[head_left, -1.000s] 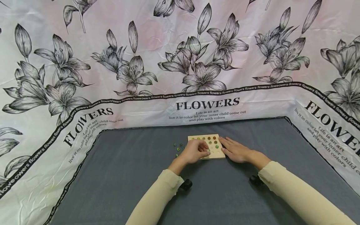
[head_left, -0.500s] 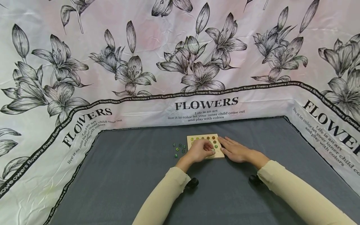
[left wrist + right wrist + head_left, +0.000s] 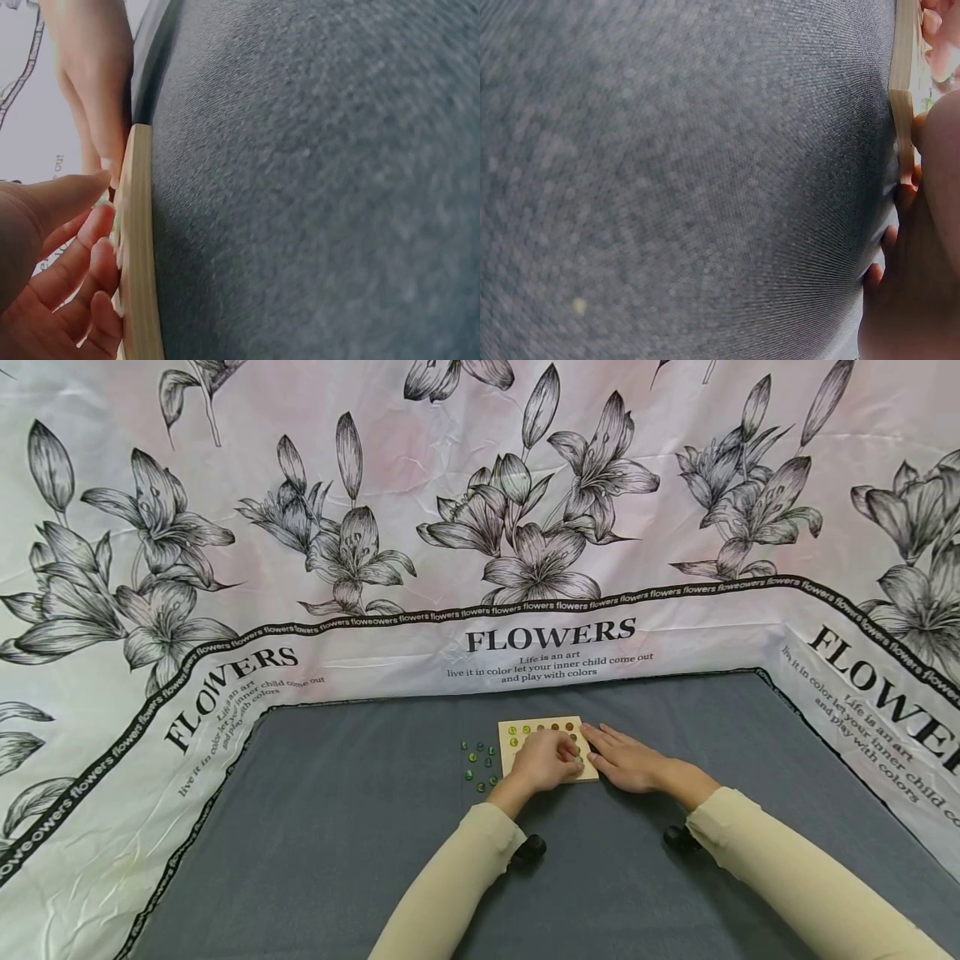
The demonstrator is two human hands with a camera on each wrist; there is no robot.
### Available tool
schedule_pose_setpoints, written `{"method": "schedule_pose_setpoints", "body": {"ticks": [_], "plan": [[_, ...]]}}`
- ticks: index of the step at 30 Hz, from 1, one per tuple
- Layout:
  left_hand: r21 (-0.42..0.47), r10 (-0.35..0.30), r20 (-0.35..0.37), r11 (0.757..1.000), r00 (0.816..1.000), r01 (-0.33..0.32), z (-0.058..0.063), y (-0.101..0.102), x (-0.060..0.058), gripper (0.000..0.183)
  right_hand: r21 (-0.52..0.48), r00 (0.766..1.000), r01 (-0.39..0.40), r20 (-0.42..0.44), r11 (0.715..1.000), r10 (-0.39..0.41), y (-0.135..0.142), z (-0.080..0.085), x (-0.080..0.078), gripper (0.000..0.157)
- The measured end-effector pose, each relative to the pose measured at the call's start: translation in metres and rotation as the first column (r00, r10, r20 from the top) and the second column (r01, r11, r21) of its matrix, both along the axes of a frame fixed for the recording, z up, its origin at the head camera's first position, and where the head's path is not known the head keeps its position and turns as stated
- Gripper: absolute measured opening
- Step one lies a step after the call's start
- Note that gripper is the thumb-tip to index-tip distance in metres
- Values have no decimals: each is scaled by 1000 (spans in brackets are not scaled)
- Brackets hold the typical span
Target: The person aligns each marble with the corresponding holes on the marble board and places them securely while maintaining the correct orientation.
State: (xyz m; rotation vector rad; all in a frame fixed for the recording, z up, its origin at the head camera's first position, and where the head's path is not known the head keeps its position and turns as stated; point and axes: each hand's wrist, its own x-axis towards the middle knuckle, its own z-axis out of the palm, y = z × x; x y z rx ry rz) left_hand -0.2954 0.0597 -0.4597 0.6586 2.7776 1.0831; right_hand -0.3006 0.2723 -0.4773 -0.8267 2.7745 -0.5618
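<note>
A light wooden board (image 3: pixel 589 773) with rows of round hollows lies flat on the table, several hollows holding yellow, amber and green marbles. Over its right-hand part, my left hand (image 3: pixel 542 762) pinches a small green marble between thumb and fingertips; in the left wrist view the marble (image 3: pixel 104 198) shows only as a pale green glint. My left hand hides much of the board. Against the board's right edge rests my right hand (image 3: pixel 628 762), its fingers extended. The right wrist view shows the board's corner (image 3: pixel 902 94) beside my right thumb.
Several loose green marbles (image 3: pixel 470 774) lie on the dark grey cloth (image 3: pixel 337 827) just left of the board. Behind stands a white and pink curtain (image 3: pixel 405 668) printed with flowers. Both forearms reach in from the front.
My left hand has moved right across the board with its pinched marble, uncovering more loose marbles at the left. My right hand stays at the board's edge.
</note>
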Motion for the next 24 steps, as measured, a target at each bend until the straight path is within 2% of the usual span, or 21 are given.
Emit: {"method": "schedule_pose_setpoints", "body": {"ticks": [6,12,17,24], "plan": [[-14,33,-14,999,999,-33,-2,2,2,10,3,1000,1,-9,1000,-1,-2,2,3,61],[21,6,4,1000,1000,-6,-1,-1,0,14,11,1000,7,9,1000,-7,-5,13,6,60],[42,-30,11,999,999,30,8,-9,4,19,-1,1000,14,7,1000,-14,0,3,-1,63],[28,-68,-71,997,995,70,22,-30,10,21,8,1000,16,6,1000,-16,2,-10,-9,64]]}}
